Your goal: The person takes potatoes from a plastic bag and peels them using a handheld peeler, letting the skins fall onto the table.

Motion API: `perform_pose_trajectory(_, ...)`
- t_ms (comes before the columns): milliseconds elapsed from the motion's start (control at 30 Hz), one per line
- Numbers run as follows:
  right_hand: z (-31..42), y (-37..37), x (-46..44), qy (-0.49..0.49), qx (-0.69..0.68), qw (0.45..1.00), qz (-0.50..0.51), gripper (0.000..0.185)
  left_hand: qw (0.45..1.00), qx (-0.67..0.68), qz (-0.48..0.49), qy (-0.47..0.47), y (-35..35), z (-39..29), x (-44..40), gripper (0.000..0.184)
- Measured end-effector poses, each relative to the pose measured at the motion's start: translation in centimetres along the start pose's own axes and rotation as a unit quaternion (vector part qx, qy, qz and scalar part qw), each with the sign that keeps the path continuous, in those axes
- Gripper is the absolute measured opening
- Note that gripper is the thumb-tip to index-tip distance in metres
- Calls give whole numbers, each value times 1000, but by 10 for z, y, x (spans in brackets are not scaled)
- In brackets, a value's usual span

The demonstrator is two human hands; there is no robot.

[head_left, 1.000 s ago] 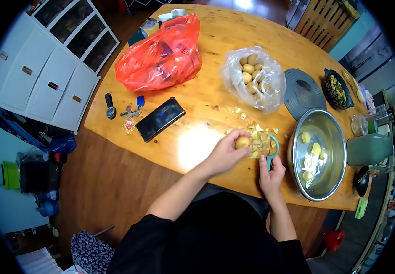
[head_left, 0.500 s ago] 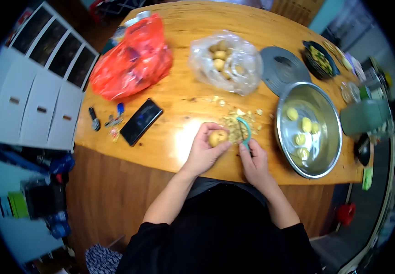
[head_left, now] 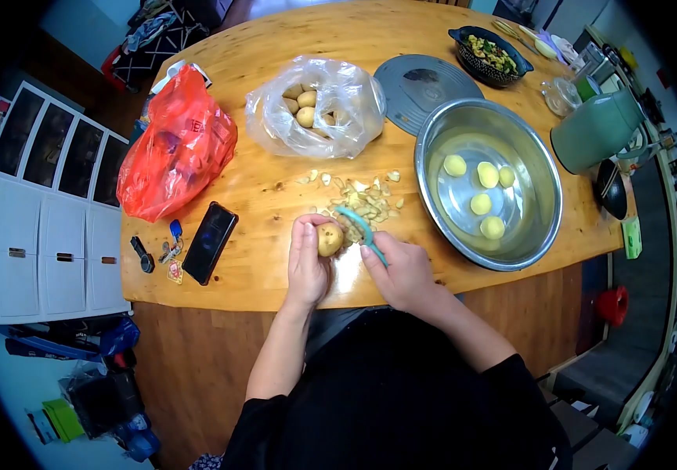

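Fingers of the left hand [head_left: 305, 268] curl round a potato [head_left: 330, 240], hiding its left side. Right against these fingers' reach, the right hand [head_left: 402, 274] grips a peeler [head_left: 363, 227], its handle end covered by the fist; the blade is hard to make out, and whether it touches the skin I cannot tell. Peelings [head_left: 371, 205] lie just beyond the fingertips, some hidden behind the peeler.

Farther ahead of the left fingers, folds of a clear bag [head_left: 350, 117] cover some of its potatoes, so their number is uncertain. Left of the fingers, a red bag [head_left: 178, 149] bears dark lettering, too creased to read; nearer lie a phone [head_left: 211, 243], keys [head_left: 171, 252] and a watch [head_left: 143, 255].

Right of the fingers, a basin [head_left: 546, 176] holds five peeled potatoes [head_left: 488, 174] and stands between the right hand and a jug [head_left: 595, 135]. Beyond it are a mat [head_left: 401, 94] and a bowl of food [head_left: 467, 56], contents unclear.
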State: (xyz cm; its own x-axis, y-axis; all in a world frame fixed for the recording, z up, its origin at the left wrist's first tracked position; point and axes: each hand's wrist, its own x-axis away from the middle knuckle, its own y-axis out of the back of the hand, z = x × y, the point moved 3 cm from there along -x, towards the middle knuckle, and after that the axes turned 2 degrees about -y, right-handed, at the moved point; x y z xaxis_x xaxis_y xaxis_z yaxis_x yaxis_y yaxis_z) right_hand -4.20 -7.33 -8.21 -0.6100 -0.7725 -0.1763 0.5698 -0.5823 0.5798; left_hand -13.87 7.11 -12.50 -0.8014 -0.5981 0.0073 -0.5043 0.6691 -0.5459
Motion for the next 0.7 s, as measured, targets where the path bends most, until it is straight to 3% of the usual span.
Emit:
perform_pose_trajectory(167,15,-3,-1,45,45,998,-20,17,996,-41,-81,-23,-18,-1,0,33)
perform_pose_trajectory(267,15,-13,1,72,55,996,-11,16,998,-53,-30,-32,4,14,1,32)
perform_pose_trajectory(567,8,-19,5,30,38,998,38,14,934,-319,-107,-118,-2,11,4,33)
perform_pose_trajectory(667,-2,-20,1,-10,92,994,56,18,904,-388,-121,-132,2,13,5,32)
perform_pose_trajectory(700,-9,-18,-2,-22,95,994,39,19,923,-339,-125,-130,1,15,5,32)
